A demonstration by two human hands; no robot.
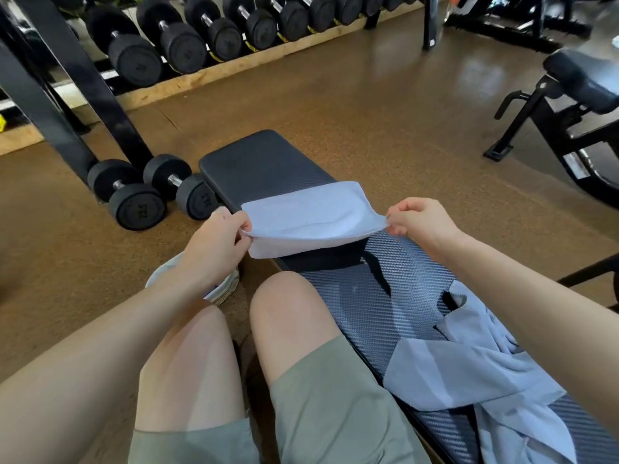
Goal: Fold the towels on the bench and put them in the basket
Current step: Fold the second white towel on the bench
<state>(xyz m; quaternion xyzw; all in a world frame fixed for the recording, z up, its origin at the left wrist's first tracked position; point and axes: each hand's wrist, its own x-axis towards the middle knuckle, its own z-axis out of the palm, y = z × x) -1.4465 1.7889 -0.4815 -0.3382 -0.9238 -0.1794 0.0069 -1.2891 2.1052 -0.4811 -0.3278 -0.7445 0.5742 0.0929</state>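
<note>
While the person sits beside the black padded surface [264, 162], both hands hold one pale blue towel [311, 217] stretched between them above it. The left hand [217, 242] pinches the left corner of the towel with thumb and fingers closed on the cloth, and the right hand [418, 221] pinches the right corner in the same way. The near edge of the towel is lifted, and its far part lies on the surface, so the cloth is doubled over itself. A heap of more pale blue towels [479, 373], not folded, lies on the near part of the same surface, under the right forearm. The basket [227, 289] stands on the brown floor [368, 105] just left of the surface, mostly hidden behind the left forearm; only part of its rim shows. Two black dumbbells [140, 195] lie on the floor to the left, and a rack of dumbbells [214, 31] runs along the back.
</note>
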